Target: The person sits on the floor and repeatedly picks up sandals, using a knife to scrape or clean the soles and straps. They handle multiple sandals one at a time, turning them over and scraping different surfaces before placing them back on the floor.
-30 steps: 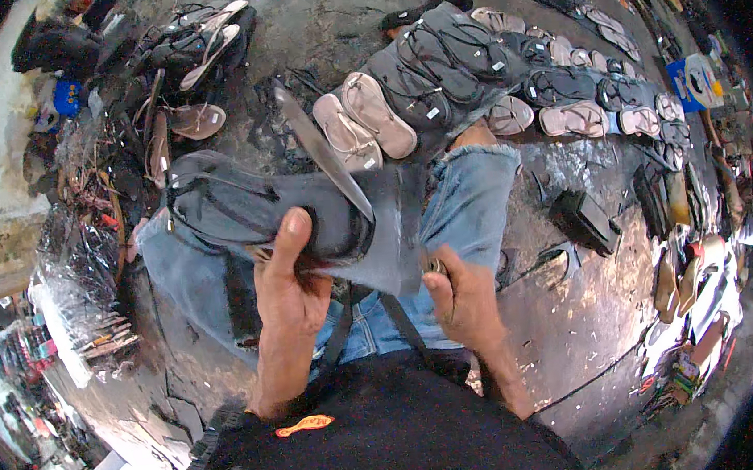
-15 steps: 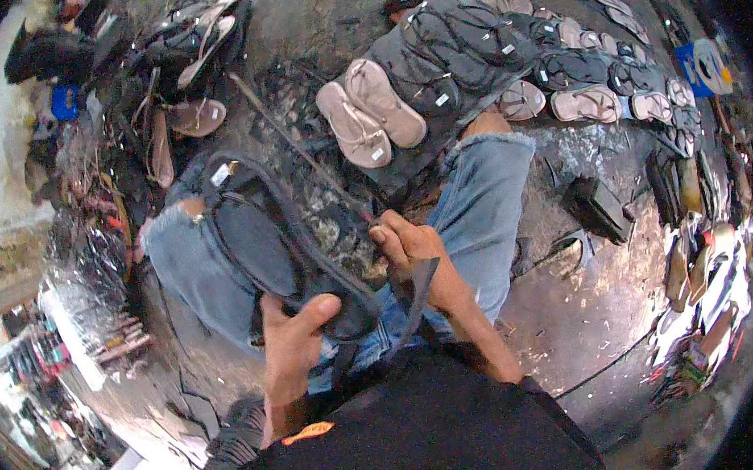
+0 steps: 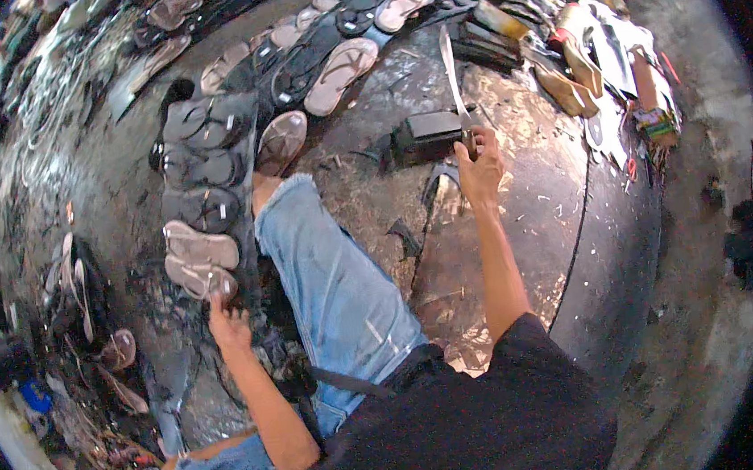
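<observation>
Knife (image 3: 451,72) now farther right than before: right hand (image 3: 479,168), arm outstretched, grips its handle by black block (image 3: 432,124), inside right edge of board (image 3: 528,222). Left hand (image 3: 230,326), arm extended, at pale sandals (image 3: 201,248); grip unclear.

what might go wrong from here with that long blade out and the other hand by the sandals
The knife in the right hand has a bare blade beside the black block, so a slip might nick the block or the fingers. The left hand is close to the beige sandals, so a careless push could nudge them into the dark grey sandals lined up beyond.
</observation>
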`<state>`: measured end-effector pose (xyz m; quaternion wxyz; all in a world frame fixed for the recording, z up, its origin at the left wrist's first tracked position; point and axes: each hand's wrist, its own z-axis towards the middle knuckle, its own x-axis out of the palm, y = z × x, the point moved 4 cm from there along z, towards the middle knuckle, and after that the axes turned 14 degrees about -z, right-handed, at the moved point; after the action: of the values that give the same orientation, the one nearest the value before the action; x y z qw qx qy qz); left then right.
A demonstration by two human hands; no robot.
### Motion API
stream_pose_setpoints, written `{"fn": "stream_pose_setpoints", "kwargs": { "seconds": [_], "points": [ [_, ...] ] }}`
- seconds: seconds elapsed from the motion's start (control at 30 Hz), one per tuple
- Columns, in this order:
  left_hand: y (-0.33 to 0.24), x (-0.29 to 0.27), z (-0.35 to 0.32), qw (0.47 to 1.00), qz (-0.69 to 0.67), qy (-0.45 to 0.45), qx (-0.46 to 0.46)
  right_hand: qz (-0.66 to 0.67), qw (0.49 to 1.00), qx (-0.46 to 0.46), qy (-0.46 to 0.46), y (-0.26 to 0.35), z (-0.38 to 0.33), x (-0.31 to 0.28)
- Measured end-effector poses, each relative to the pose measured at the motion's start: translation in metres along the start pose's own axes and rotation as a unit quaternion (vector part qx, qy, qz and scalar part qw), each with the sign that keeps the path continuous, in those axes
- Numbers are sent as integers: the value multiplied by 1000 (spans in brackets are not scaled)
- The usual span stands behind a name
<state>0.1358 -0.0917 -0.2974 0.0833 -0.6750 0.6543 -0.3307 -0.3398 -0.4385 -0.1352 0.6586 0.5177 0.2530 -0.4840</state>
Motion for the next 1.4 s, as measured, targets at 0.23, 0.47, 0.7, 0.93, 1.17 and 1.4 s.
{"fn": "stream_pose_setpoints", "kwargs": {
  "seconds": [0.23,0.47,0.7,0.93,1.17,1.4],
  "points": [
    [13,37,-10,994,54,22,95,-221,972,-12,84,-71,-31,46],
    [-6,37,7,988,54,-64,130,-123,987,-19,101,-7,-65,18],
    [-4,30,20,987,15,-61,145,-132,984,-16,122,-47,-89,44],
    [-25,15,33,982,22,-37,182,421,845,204,258,-4,-29,66],
    [-118,57,1,821,362,-142,417,262,888,299,233,-102,-84,61],
    [-114,123,13,915,251,70,307,264,901,246,241,-87,-31,80]
  ]
}}
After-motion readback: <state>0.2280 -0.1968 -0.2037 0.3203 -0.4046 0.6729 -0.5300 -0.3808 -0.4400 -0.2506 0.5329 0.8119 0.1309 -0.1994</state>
